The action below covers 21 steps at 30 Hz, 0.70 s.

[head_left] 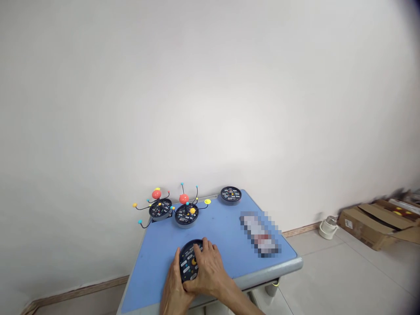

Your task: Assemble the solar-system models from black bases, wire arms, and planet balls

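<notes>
Planet models (160,209) on wire arms stand built at the far left of the blue counter (154,262), while the left hand (173,295) and right hand (207,272) clasp a dark round base (188,261) bearing no arms. Another bare base (230,194) sits beyond; its tiny labels are unreadable, and a packet (260,234) is pixelated.
</notes>
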Tool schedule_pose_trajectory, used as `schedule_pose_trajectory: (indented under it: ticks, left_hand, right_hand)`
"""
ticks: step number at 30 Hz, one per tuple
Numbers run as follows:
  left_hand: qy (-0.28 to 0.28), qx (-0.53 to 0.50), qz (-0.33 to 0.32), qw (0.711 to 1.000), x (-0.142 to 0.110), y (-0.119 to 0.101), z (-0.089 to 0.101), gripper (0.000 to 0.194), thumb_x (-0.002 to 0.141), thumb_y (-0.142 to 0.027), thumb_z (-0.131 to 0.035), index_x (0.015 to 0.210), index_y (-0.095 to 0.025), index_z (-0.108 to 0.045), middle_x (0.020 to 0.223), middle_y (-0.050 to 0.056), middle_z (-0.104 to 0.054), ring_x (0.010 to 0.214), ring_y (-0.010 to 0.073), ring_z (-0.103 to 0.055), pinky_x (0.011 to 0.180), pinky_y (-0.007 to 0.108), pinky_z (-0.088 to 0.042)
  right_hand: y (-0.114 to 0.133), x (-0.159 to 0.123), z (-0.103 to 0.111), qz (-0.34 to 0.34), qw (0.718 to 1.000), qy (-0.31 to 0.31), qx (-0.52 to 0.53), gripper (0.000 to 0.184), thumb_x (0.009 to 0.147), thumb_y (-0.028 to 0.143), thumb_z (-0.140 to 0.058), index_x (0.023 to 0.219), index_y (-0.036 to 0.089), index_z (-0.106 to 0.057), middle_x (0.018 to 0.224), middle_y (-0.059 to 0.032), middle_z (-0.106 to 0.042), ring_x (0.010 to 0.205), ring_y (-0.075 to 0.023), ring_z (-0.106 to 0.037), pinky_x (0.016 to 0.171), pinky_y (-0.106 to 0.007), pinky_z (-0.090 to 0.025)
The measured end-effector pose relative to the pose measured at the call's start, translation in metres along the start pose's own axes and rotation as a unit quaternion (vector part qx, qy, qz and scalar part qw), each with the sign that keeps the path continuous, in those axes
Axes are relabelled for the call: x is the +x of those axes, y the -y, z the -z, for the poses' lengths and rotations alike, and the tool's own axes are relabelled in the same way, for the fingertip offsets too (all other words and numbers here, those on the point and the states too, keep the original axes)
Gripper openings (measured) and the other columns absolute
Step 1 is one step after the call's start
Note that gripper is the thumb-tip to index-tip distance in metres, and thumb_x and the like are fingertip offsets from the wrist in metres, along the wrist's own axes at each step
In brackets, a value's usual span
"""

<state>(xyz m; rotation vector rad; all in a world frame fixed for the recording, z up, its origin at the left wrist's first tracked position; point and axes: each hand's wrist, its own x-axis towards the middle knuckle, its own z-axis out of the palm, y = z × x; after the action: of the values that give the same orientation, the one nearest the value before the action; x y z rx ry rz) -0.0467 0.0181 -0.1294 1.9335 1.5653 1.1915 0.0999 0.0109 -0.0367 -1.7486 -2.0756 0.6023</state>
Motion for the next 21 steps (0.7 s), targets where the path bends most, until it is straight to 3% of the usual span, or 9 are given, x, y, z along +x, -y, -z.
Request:
schedule_pose_trajectory:
  ticks: [9,13,17,21]
  left_hand:
    - [0.052,-0.038,0.052,0.997,-0.005,-0.026,0.016,0.103,0.063,-0.029,-0.074,0.150,-0.011,-0.022,0.151,0.022,-0.042,0.139,0.0324,-0.042,0.112,0.046,-0.037]
    - [0.078,-0.049,0.088,0.992,-0.002,-0.039,0.021,0.110,0.058,-0.027,-0.078,0.150,-0.010,-0.021,0.152,0.021,-0.041,0.140,0.0312,-0.039,0.113,0.043,-0.033]
    - [0.090,-0.059,0.125,0.986,-0.001,-0.049,0.025,0.117,0.053,-0.018,-0.079,0.152,-0.011,-0.016,0.155,0.019,-0.038,0.141,0.0296,-0.037,0.114,0.039,-0.032]
    - [0.086,-0.075,0.143,0.983,-0.003,-0.053,0.028,0.120,0.052,-0.013,-0.077,0.154,-0.012,-0.013,0.153,0.017,-0.041,0.139,0.0295,-0.040,0.111,0.037,-0.035]
  right_hand:
    - [-0.002,0.003,0.000,0.012,0.997,-0.009,-0.074,0.095,0.056,0.047,-0.075,0.139,0.008,-0.049,0.146,-0.0308,-0.042,0.131,-0.0437,-0.046,0.110,-0.052,-0.029]
    - [-0.001,0.006,0.007,0.028,0.996,-0.015,-0.084,0.087,0.056,0.050,-0.075,0.131,0.011,-0.055,0.130,-0.0253,-0.057,0.115,-0.0398,-0.057,0.101,-0.048,-0.038]
    - [-0.002,0.007,0.018,0.053,0.996,-0.009,-0.065,0.079,0.056,0.050,-0.075,0.125,0.014,-0.059,0.112,-0.0172,-0.065,0.101,-0.0352,-0.062,0.088,-0.042,-0.044]
    - [-0.005,0.008,0.030,0.060,0.998,0.013,0.000,0.072,0.061,0.047,-0.074,0.125,0.016,-0.060,0.107,-0.0131,-0.067,0.093,-0.0320,-0.065,0.081,-0.040,-0.046]
